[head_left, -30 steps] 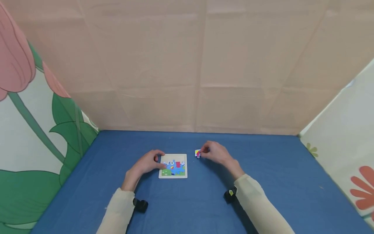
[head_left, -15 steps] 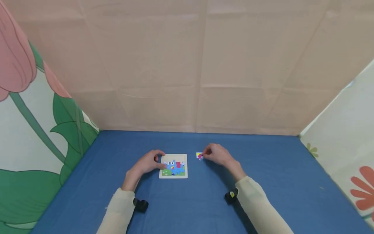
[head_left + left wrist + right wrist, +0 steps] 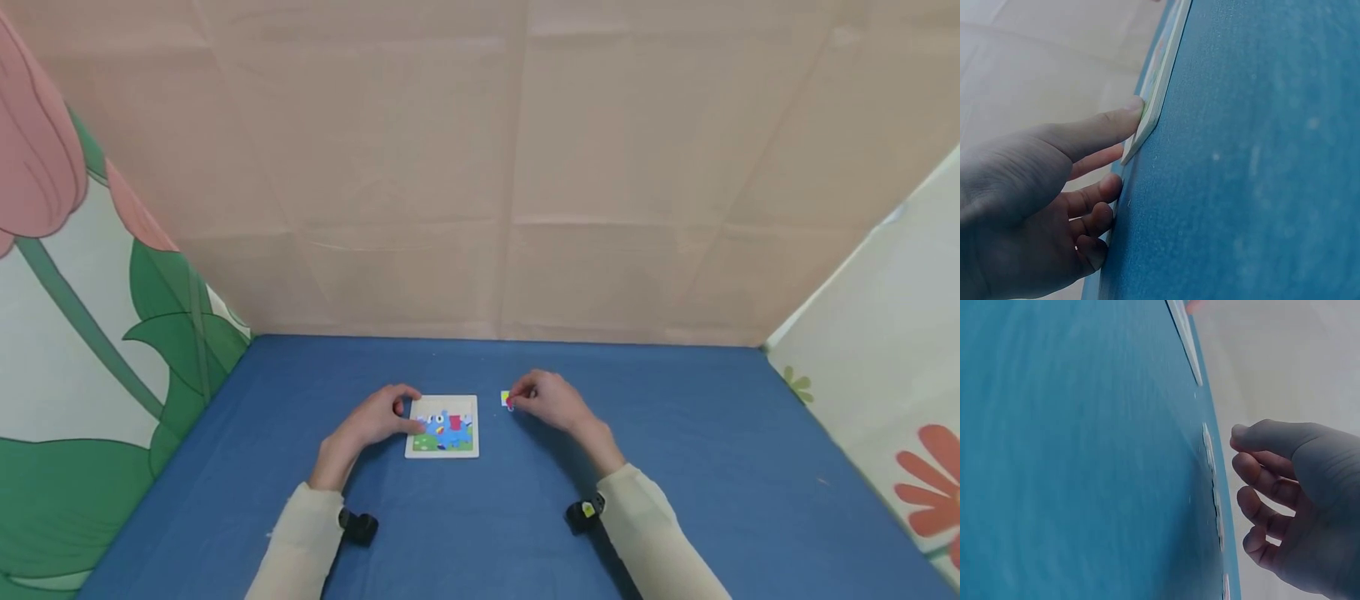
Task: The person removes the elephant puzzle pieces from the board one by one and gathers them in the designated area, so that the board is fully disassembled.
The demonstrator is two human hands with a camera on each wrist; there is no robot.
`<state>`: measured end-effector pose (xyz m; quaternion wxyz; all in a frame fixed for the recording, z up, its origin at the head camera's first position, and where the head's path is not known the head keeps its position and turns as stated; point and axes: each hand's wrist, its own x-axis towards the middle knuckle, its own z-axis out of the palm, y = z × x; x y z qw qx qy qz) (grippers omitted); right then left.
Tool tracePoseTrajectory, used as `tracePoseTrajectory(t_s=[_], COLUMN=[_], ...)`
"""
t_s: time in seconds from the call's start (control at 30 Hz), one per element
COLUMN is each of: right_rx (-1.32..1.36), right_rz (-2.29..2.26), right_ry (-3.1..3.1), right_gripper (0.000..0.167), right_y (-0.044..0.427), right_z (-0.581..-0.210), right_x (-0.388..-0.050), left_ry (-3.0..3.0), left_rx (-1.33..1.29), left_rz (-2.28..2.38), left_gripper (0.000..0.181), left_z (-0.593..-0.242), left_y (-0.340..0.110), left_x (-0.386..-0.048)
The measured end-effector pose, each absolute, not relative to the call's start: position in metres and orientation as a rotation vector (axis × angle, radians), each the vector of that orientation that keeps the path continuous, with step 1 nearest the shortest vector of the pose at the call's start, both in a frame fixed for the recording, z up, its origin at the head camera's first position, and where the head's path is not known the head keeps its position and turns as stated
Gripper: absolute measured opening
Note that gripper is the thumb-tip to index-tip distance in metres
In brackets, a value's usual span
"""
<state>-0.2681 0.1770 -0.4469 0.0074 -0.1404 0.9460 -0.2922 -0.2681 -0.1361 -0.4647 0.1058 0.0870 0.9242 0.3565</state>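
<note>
Left hand (image 3: 378,414) and right hand (image 3: 551,400) divide the work between them. The left is braced along the left side of the puzzle board (image 3: 450,403), its thumb bearing on the edge and its index finger reaching to the far corner, while the other fingers curl loosely beside it. This hold presumably stops the light frame from sliding when something is pressed into it, and gripping only the margin leaves nearly all the picture (image 3: 453,433) in sight. The board lies flat on the blue table (image 3: 480,533), in front of the person, with a blue creature and green ground filling its lower part and a pale, bare strip along the top.

Just right of the board, the right hand hovers with its thumb and fingers bent and the tips close together. The right wrist view shows a gap between those tips and the loose pieces (image 3: 506,398) lying below, and no piece is visible in the grasp. That near-pinch suits small, thin pieces. They rest face up, with yellow and pink showing, probably set near the frame for a short reach; how many there are is hard to tell.
</note>
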Motion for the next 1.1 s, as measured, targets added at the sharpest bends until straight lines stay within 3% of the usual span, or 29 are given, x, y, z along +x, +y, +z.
tracePoseTrajectory(t_s=[1.1], right_rx=[-0.623], right_rz=[-1.11], right_ry=[2.797], right_gripper=[0.017], right_y=[0.126], right_z=[-0.453], right_x=[-0.253], left_ry=[2.725], left_rx=[0.261], left_rz=[1.05], left_gripper=[0.055], left_z=[-0.466], left_y=[-0.137], left_x=[-0.267])
